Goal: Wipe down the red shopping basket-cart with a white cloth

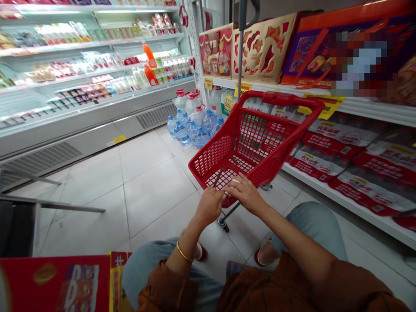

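The red wheeled shopping basket point(250, 143) stands on the white floor tiles directly in front of the person's knees, tipped back toward them on its casters. The left hand point(209, 207) and right hand point(245, 195) meet at its near rim, both appearing closed around the red plastic mesh, with the fingers curled over the edge; the exact grip is partly hidden. Holding it at this low edge seems to steady the basket and keep its open mouth within easy reach. A grey pull handle point(240, 47) rises from the far side, and a small black caster point(222, 222) shows beneath the near end. A gold bangle point(183, 251) circles the left wrist, and the brown sleeves point(328, 281) and light blue jeans point(312, 225) suggest a seated posture, with a red printed box point(55, 281) at lower left. To the right, shelves hold red-and-white packaged goods point(338, 138) below large gift boxes point(263, 47). Ahead, bottled water point(191, 130) is grouped on the floor beside a refrigerated display case point(81, 65), set where shoppers can reach it from the aisle.
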{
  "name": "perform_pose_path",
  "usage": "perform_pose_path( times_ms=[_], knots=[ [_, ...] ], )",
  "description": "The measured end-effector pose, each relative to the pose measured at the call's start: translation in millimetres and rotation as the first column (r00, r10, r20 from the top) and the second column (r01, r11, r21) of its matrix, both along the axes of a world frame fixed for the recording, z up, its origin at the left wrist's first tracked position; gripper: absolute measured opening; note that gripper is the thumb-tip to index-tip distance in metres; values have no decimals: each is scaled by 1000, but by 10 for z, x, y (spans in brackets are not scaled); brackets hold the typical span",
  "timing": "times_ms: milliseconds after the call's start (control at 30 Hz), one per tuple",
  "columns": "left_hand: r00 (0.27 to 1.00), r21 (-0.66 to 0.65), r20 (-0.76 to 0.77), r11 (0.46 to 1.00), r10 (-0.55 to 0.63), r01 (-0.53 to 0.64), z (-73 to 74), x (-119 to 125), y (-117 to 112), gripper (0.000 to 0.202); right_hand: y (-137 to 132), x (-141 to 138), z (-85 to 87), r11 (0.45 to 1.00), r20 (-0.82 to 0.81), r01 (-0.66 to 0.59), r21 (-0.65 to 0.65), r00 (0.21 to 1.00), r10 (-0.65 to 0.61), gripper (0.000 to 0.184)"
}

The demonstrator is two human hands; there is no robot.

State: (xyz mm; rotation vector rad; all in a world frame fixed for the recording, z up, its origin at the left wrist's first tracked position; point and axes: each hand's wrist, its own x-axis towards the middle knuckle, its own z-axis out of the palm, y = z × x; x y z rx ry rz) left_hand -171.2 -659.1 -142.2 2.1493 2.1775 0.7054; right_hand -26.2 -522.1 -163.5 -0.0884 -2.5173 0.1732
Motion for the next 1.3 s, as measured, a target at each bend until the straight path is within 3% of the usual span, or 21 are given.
perform_pose_path(
  times_ms=[367,567,733,900,1100,1200,1300],
  knots=[
    [998,-4,56,999,-42,42,33,-33,2,31,208,72,82,997,-3,-18,69,1000,18,32],
    [994,-9,97,999,-50,51,37,-48,-4,33,487,164,74,999,-42,52,-3,998,-52,28],
    [995,8,90,999,-43,43,31,-39,2,36,602,186,42,997,-62,39,-64,997,-43,28],
    [998,43,56,999,14,-16,34,0,11,35,476,138,81,997,-129,23,-78,991,-33,28],
    [999,77,11,996,34,-35,-30,16,12,33,-13,-12,145,994,-77,-101,-39,992,98,33],
    [1000,83,-6,996,24,-24,-53,-2,7,33,-198,-77,85,999,-104,-33,-19,994,30,37],
    [1000,74,-17,997,16,-15,-48,-25,3,32,-188,-80,-5,1000,-98,-13,9,995,13,37]
  ],
)
